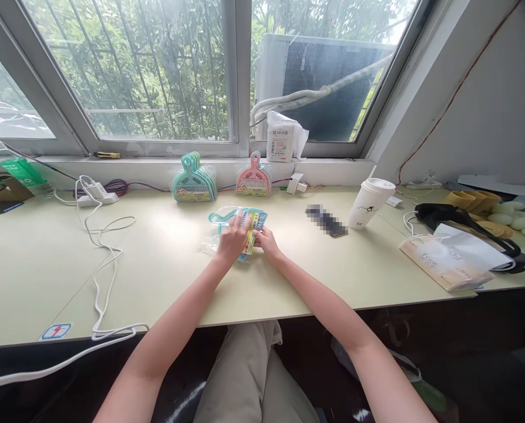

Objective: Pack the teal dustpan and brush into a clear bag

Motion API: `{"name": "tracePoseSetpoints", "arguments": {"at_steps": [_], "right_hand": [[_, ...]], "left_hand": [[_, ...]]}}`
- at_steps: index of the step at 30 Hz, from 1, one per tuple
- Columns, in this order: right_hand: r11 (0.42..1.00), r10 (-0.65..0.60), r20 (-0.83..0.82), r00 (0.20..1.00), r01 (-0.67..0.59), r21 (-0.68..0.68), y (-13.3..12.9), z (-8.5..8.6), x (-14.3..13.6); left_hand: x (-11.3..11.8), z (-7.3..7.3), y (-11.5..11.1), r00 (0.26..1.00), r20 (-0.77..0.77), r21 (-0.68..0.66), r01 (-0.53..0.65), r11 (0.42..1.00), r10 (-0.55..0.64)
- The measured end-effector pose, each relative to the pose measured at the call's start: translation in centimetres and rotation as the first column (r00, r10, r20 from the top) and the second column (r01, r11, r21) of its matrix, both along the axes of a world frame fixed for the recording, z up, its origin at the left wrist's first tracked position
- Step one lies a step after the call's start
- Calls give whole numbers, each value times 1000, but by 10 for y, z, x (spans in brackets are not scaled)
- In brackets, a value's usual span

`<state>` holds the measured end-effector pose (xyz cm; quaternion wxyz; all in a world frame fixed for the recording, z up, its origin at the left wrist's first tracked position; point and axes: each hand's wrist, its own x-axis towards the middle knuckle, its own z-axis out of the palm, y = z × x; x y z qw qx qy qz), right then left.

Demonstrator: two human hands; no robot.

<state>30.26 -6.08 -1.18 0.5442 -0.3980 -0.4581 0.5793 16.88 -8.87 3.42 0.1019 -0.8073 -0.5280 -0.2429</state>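
Work looks partway along: 1 pack (216, 218), a teal dustpan and brush in clear film, is in hand over the middle of the desk (165, 288), while 2 groups of similar packs, the teal group (194, 183) and the pink group (254, 179), stand upright at the back of the desk, below the window. The teal group is several deep; how many make up the pink group I cannot tell. The pack in hand lies apart from both groups, nearer the person, its handle pointing left and its blue bristles on the right, so its handling seems unfinished; how much is left beyond it cannot be told. The left hand (234, 236) lies over the pack with its fingers bent on the top side; whether it grips or only presses, I cannot tell. The right hand (266, 242) pinches the near right edge by the printed card, thumb uppermost. Loose film spreads near the handle and could catch under the fingers. To the right stand a white cup (368, 205) with a straw and, just left of it, a pixelated dark item (326, 220); farther right is a tissue pack (442, 261). On the left, a white cable (6, 381) winds across the desk and over its front edge, probably the likeliest snag for the left arm, and a bottle (28, 173) lies tilted at the back.
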Motion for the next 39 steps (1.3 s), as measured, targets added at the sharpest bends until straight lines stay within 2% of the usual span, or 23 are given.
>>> {"name": "tracePoseSetpoints", "arguments": {"at_steps": [3,6,9,12,14,16,18,19,20,22,23,25,26,29,33,34,35,37,38,39], "right_hand": [[997,-80,-35,996,80,-15,3,2,4],[990,-142,-55,988,141,-11,6,2,6],[984,-179,-71,981,178,-19,8,0,6],[983,-183,-114,976,186,13,9,1,6],[981,-177,-159,971,187,54,8,5,8],[979,-168,-198,966,187,79,7,11,12],[981,-152,-211,966,173,87,6,18,17],[984,-137,-204,969,157,87,6,21,19],[988,-114,-189,975,132,85,6,23,22],[995,-40,-136,990,52,84,6,26,25],[996,10,-103,995,-1,84,5,27,26],[992,106,-47,993,-102,78,4,28,28],[987,147,-26,989,-145,72,3,28,29],[964,259,43,965,-260,44,-2,30,30],[920,389,117,914,-393,5,-12,31,26],[916,399,113,910,-401,-2,-13,30,24],[917,397,105,912,-399,-7,-14,29,22],[929,371,78,925,-371,-11,-14,28,19],[938,348,60,936,-348,-9,-13,27,18],[949,316,37,948,-316,-5,-11,27,18]], "left_hand": [[2,-5,0,1000,-2,-77,27,997,-27],[3,-13,2,995,-17,-88,101,991,-103],[5,-21,3,979,21,-48,203,978,-203],[8,-23,4,952,162,62,255,965,-262],[6,-18,7,908,350,202,167,965,-230],[-5,-9,14,797,588,313,-69,947,-136],[-26,2,26,626,779,286,-294,912,-43],[-40,8,33,555,832,228,-326,917,-9],[-55,14,39,507,862,161,-279,947,3],[-83,24,48,443,896,-15,12,1000,8],[-95,28,50,427,903,-116,154,981,40],[-112,34,49,424,900,-262,351,899,96],[-116,36,47,427,898,-293,402,867,106],[-121,39,39,469,881,-316,477,820,67],[-119,40,35,605,793,-452,504,736,73],[-118,40,36,623,778,-470,493,733,80],[-118,39,37,624,777,-457,467,757,84],[-119,38,41,570,818,-315,333,889,76],[-120,37,43,512,857,-192,209,959,61],[-121,37,45,435,900,-69,56,996,38]]}}
